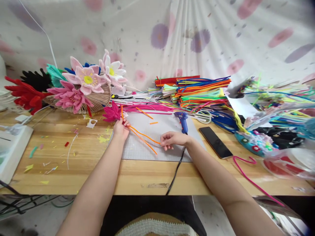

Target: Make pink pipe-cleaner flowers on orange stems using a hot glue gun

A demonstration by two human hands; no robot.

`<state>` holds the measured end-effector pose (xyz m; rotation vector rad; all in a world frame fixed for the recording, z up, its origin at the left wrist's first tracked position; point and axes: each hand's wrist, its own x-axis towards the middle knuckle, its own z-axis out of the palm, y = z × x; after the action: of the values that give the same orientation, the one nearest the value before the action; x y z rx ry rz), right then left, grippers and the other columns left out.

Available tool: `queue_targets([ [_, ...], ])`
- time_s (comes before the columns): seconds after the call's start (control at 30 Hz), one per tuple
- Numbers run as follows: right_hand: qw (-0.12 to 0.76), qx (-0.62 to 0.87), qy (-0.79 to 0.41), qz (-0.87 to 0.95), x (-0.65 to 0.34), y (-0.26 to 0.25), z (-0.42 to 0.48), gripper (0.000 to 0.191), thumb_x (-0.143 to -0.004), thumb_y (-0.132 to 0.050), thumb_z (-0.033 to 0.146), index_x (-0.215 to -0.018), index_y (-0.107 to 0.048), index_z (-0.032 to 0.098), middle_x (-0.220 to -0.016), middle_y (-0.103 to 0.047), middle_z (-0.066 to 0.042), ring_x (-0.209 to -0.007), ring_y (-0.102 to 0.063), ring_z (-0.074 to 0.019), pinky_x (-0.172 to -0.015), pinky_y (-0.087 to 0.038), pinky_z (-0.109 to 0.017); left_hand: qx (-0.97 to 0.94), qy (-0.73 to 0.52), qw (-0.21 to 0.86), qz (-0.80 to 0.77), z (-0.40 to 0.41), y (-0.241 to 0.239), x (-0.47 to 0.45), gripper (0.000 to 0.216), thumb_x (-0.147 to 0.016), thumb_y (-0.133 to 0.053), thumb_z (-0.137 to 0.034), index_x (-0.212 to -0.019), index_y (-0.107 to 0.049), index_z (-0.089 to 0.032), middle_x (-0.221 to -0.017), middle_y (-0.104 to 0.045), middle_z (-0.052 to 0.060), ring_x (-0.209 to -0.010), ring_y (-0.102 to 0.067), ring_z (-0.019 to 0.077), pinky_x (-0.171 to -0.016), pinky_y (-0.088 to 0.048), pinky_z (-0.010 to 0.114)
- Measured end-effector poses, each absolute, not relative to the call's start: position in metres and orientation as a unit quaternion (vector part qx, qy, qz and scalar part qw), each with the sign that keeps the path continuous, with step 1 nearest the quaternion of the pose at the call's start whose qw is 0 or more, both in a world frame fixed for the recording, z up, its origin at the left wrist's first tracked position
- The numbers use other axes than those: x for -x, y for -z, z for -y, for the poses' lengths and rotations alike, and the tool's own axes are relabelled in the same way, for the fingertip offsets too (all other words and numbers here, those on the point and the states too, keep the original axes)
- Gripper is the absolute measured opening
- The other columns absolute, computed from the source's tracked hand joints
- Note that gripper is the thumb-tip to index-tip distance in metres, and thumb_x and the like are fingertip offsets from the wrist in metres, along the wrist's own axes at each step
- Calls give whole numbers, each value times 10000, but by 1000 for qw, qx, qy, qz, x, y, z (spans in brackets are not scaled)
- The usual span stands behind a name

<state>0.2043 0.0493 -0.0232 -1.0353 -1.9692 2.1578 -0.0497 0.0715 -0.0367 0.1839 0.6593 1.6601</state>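
My left hand [121, 128] is closed around orange pipe cleaners [142, 140], whose loose ends fan out to the right over the grey mat. One short orange end pokes up above the fingers. Just behind that hand sits a magenta pipe-cleaner flower [112, 112]; whether the hand also touches it I cannot tell. My right hand [172, 140] pinches the tip of one orange strand between thumb and fingers, pulling it out in a gentle curve. A blue glue gun [181, 121] lies beyond the right hand, its black cord running toward the table's front edge.
Scissors [203, 116] and a black phone [215, 142] lie to the right. Bundles of coloured pipe cleaners [197, 90] line the back. Finished flowers [83, 78] stand at the back left. Orange offcuts [154, 123] rest on the grey mat [137, 154]; a magenta strand [258, 182] overhangs the front edge.
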Motion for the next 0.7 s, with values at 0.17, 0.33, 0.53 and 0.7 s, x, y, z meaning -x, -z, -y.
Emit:
queue_targets([
  [0.17,-94,302,-660,682,-210,14,-45,365,-722,-590,498,-775,-485,152,-619,-622,-6,-527,-520,-76,-482,-363,-188,-73,-722,634,-267,-73,35,50,228,-889,-297,-100,-706,-425,-147,-534,-367,-46,-382,-316,24,-404,-276,135],
  [0.33,-107,457,-400,787,-205,-14,-63,429,-774,-501,553,-973,-507,173,-709,-638,-43,-606,-548,-127,-556,-364,-230,-112,-722,619,-288,-71,33,46,219,-879,-337,-98,-674,-378,-160,-538,-351,-55,-380,-301,22,-390,-231,138],
  [0.53,120,551,-163,810,-141,-13,-80,337,-819,-505,430,-1044,-555,184,-932,-644,-73,-834,-588,-166,-693,-388,-253,-164,-719,615,-280,-71,38,38,185,-873,-372,-117,-698,-404,-170,-561,-389,-49,-423,-364,37,-429,-288,153],
  [0.7,163,457,-382,787,-84,26,-74,218,-831,-502,337,-942,-537,153,-809,-655,-35,-621,-579,-83,-573,-406,-189,-174,-717,616,-276,-71,38,37,184,-877,-353,-114,-720,-432,-169,-572,-429,-39,-459,-424,52,-472,-347,174],
])
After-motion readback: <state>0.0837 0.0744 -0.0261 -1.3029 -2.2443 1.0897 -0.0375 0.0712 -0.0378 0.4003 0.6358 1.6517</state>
